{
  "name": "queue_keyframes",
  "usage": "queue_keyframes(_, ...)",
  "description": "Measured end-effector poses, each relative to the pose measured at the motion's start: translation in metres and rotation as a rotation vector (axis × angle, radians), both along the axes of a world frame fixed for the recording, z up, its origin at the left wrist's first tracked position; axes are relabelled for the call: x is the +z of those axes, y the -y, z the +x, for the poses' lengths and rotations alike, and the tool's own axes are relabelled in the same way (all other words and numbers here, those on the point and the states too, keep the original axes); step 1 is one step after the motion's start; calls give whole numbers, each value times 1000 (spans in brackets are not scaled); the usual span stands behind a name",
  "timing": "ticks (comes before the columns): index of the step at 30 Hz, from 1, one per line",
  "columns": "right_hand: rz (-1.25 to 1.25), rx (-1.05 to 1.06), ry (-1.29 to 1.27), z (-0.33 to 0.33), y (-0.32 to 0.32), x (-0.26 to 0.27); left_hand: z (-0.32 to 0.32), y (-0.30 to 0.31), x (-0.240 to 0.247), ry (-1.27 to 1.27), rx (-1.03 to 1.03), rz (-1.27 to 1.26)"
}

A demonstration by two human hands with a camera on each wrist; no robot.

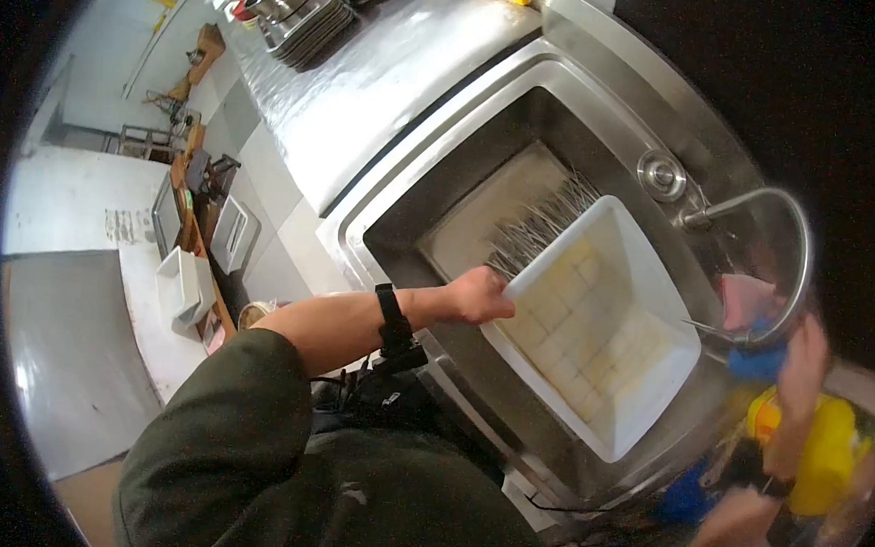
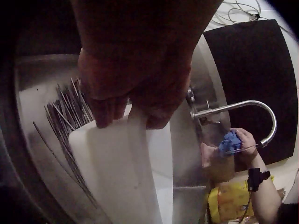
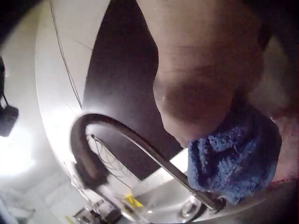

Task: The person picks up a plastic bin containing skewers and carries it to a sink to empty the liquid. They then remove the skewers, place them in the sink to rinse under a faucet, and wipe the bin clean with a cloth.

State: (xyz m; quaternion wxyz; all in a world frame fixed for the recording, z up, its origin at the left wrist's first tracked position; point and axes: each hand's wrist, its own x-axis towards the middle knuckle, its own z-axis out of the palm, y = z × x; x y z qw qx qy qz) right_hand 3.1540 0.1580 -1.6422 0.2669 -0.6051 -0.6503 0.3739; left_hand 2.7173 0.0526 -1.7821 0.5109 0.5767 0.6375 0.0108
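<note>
My left hand [image 1: 481,295] grips the rim of a white plastic bin [image 1: 648,271], which is tilted over the sink [image 1: 401,216]; its inside shows a yellowish grid pattern. In the left wrist view the fingers of that hand [image 2: 135,88] hook over the edge of the bin [image 2: 112,163]. Beside the bin, a bundle of thin metal sticks [image 1: 541,225] lies in the sink. My right hand [image 1: 803,366], at the right by the curved faucet [image 1: 808,246], holds a blue cloth [image 1: 756,363]. The right wrist view shows the cloth [image 3: 233,156] bunched under the hand [image 3: 196,102].
A pink cloth [image 1: 746,300] lies behind the faucet's end. A yellow package [image 1: 827,453] stands right of the sink. Stacked metal trays [image 1: 307,30] sit on the steel counter [image 1: 359,88] at the upper left. White bins [image 1: 186,288] are at the far left.
</note>
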Motion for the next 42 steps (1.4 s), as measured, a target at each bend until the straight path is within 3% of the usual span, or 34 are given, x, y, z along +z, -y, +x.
queue_keyframes(4,-74,-92,-96,-35,32,37,0,11,-5,63,35,-13)
queue_keyframes(6,-1,231,273,-61,28,50,0,10,-6,51,36,-4)
queue_keyframes(12,224,269,211,-123,35,62,-7,15,18,47,78,-32)
queue_keyframes(14,184,327,369,-133,32,63,-10,18,23,24,76,-56)
queue_keyframes(15,284,309,330,-141,30,58,-13,22,23,48,94,-57)
queue_keyframes(19,281,251,348,-159,30,63,-20,31,28,80,88,-2)
queue_keyframes(21,160,194,323,-160,31,67,-20,35,30,65,91,-12)
queue_keyframes(24,105,187,250,-155,33,63,-23,39,24,51,45,20)
queue_keyframes(28,24,200,353,-139,32,59,-24,39,38,54,12,-10)
queue_keyframes(31,201,302,352,-103,29,36,-28,41,41,97,54,-56)
queue_keyframes(33,-145,299,613,-89,35,40,-28,45,44,102,47,-49)
queue_keyframes(34,-146,303,619,-80,41,39,-29,47,45,102,46,-39)
queue_keyframes(40,-266,73,645,-19,108,33,-33,60,43,183,143,-90)
queue_keyframes(42,-202,-118,688,-7,139,39,-34,58,57,168,114,-134)
